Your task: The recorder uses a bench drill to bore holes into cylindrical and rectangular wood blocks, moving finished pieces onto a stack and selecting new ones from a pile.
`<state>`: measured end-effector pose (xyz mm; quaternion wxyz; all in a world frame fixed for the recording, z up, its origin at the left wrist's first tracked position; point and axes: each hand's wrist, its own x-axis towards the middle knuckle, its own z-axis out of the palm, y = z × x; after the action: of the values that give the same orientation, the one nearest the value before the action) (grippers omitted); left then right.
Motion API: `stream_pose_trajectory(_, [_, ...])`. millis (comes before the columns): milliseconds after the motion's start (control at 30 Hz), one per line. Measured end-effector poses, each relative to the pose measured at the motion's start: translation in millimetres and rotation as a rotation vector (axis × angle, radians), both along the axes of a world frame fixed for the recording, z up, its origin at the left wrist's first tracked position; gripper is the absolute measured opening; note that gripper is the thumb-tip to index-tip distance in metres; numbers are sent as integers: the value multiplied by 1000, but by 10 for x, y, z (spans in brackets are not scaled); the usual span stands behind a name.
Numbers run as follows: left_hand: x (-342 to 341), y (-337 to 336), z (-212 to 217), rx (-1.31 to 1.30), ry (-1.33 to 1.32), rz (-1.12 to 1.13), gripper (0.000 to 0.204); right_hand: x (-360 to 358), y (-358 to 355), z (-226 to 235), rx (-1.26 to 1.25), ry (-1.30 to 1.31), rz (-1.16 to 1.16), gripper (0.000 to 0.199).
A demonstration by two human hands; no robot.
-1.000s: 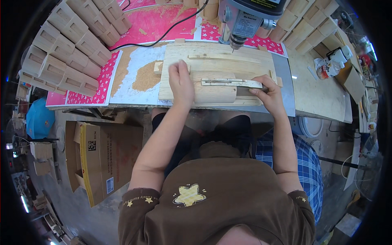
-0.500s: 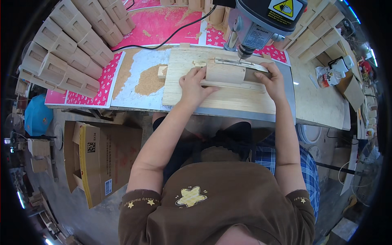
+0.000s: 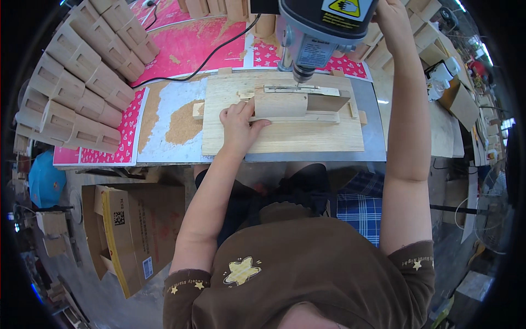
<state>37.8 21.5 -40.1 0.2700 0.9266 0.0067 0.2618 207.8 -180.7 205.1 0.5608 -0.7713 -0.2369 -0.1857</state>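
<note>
A pale, round-sided wooden piece [image 3: 282,105] lies on its side in a wooden jig [image 3: 307,137] on the bench. My left hand [image 3: 239,127] is closed at its left end, thumb along the near side and fingers on the far side. Above the piece stands a drill press [image 3: 313,46]; its chuck [image 3: 302,73] points down, the bit's tip close to a slotted strip [image 3: 301,90] on top. My right hand [image 3: 388,11] is raised beside the drill head's right side, at the picture's upper edge. Its fingers are mostly hidden there, so what they grip cannot be seen.
Stacked slotted wooden pieces [image 3: 82,118] line the bench's left, and more stand at the back. Sawdust [image 3: 189,123] lies left of the jig. A black cable [image 3: 205,66] crosses the pink sheet. An open cardboard box [image 3: 145,233] stands on the floor at left.
My right hand has left the piece's right end and risen to the drill head's right side. My left hand stays at the left end. The whole view has shifted slightly.
</note>
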Motion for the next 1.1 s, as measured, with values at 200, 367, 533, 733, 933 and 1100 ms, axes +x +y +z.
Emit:
stream_pose_trajectory(200, [-2,-3,14,3,47,1,63,-464,-270,-37,-265,-229,-154,30])
stream_pose_trajectory(367, [-26,27,3,-11,53,4,63,-1148,-281,-545,-248,-341,-133,12])
stream_pose_trajectory(533, [-13,2,47,-17,58,-9,63,-1172,-270,-1211,-187,-285,-122,8])
stream_pose_trajectory(733, [-12,-5,13,-21,48,-1,62,-1033,-234,-1450,-193,-328,-103,8])
stream_pose_trajectory(933, [-2,-35,42,-12,61,11,62,-995,-261,-558,-165,-501,-156,13])
stream_pose_trajectory(1100, [117,-335,28,51,27,54,62,-52,57,79,-342,-368,-256,36])
